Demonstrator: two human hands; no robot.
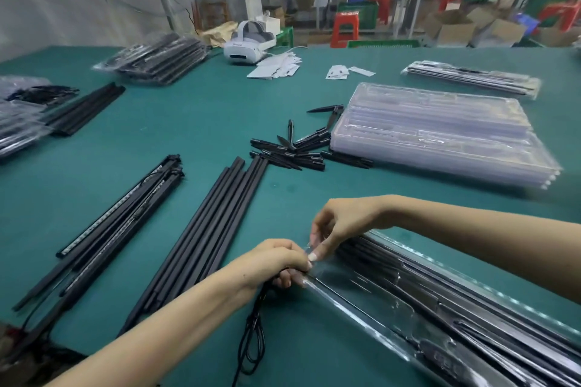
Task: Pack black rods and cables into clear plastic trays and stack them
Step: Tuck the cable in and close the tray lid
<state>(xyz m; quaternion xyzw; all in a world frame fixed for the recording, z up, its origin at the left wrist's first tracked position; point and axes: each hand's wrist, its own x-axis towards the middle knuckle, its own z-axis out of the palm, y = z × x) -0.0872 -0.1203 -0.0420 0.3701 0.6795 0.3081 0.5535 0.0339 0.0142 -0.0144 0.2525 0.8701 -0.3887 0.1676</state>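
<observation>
A clear plastic tray (393, 302) holding black rods lies at the lower right on the green table (195, 122). My left hand (276, 261) grips the tray's near-left end together with a black cable (254, 333) that hangs down from it. My right hand (339, 223) pinches the tray's clear edge at the same corner with thumb and fingertips. Loose black rods (204, 239) lie in a bundle left of my hands. More rods with a light strip (119, 223) lie farther left.
A stack of empty clear trays (440, 135) sits at the right. Short black spikes (295, 151) are scattered beside it. Packed trays (157, 60) rest at the far left and at the far right (471, 78). A white headset (248, 44) and paper slips lie at the back.
</observation>
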